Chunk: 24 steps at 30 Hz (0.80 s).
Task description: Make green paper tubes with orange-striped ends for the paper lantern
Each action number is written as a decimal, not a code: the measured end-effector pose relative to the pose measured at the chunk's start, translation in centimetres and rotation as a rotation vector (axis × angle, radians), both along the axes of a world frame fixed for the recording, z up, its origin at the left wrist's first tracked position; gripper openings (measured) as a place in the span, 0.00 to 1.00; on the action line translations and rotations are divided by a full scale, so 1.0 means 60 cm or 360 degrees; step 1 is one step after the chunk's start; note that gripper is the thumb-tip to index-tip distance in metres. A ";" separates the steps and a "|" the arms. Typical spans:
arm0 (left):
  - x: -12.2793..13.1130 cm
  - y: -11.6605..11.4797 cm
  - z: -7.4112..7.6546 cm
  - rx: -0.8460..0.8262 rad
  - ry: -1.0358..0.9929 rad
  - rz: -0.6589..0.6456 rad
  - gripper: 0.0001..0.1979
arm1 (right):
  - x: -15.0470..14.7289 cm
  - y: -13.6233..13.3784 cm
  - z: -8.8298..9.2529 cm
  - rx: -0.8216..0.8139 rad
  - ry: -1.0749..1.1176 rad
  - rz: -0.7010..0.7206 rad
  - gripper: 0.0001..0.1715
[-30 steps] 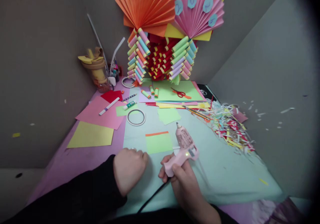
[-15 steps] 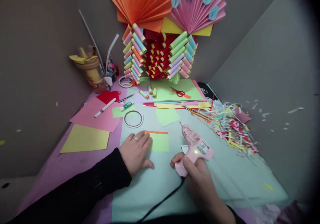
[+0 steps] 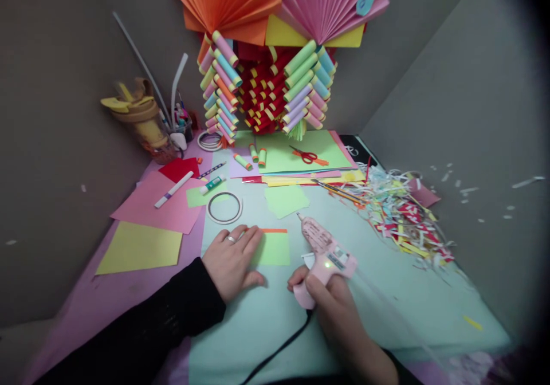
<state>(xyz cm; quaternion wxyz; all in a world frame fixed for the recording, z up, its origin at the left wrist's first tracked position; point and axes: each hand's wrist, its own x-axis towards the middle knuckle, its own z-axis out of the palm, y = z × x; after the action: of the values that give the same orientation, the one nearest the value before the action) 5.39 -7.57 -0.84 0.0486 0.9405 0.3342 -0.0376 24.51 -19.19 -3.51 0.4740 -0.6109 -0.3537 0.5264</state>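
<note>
My left hand [image 3: 234,262] lies flat with its fingers stretched out over the left part of a light green paper piece [image 3: 275,250]. An orange strip [image 3: 275,231] runs along the far edge of that paper, partly hidden by my fingertips. My right hand [image 3: 333,305] is wrapped round the handle of a pink hot glue gun [image 3: 324,253], whose small light glows. Its nozzle points forward and left, to the right of the green paper and apart from it. A black cord trails from the handle toward me, and a clear glue stick seems to stretch out behind the gun.
A tape roll [image 3: 224,207], a glue stick tube [image 3: 212,185] and a marker [image 3: 174,189] lie ahead on the left. Red scissors [image 3: 306,155] rest on stacked paper. Paper shreds [image 3: 404,213] heap at the right. Paper fans [image 3: 232,4] with rolled-paper strings hang behind.
The glue gun in my right hand has moved slightly left, nearer the green paper. My left hand stays on the paper. The whole view has shifted a little.
</note>
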 end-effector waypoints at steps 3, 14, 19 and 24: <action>0.003 0.000 -0.009 0.0002 -0.0012 -0.0015 0.43 | 0.000 -0.001 0.003 -0.0018 0.0011 0.0014 0.15; 0.010 -0.004 -0.017 0.0043 -0.0065 -0.0098 0.44 | 0.000 0.001 0.006 -0.0025 0.0035 0.0052 0.16; 0.017 0.002 -0.028 -0.0034 -0.0167 -0.0202 0.47 | -0.002 0.003 0.013 -0.0054 0.0024 0.0051 0.15; 0.024 0.008 -0.035 -0.0064 -0.0275 -0.0208 0.49 | -0.003 0.003 0.016 -0.0052 0.0023 0.0053 0.16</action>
<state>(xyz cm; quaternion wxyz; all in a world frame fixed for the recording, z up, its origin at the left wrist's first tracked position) 6.82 -7.10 -2.97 0.0936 0.9589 0.2658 0.0339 24.30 -19.03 -2.56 0.4577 -0.6089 -0.3516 0.5442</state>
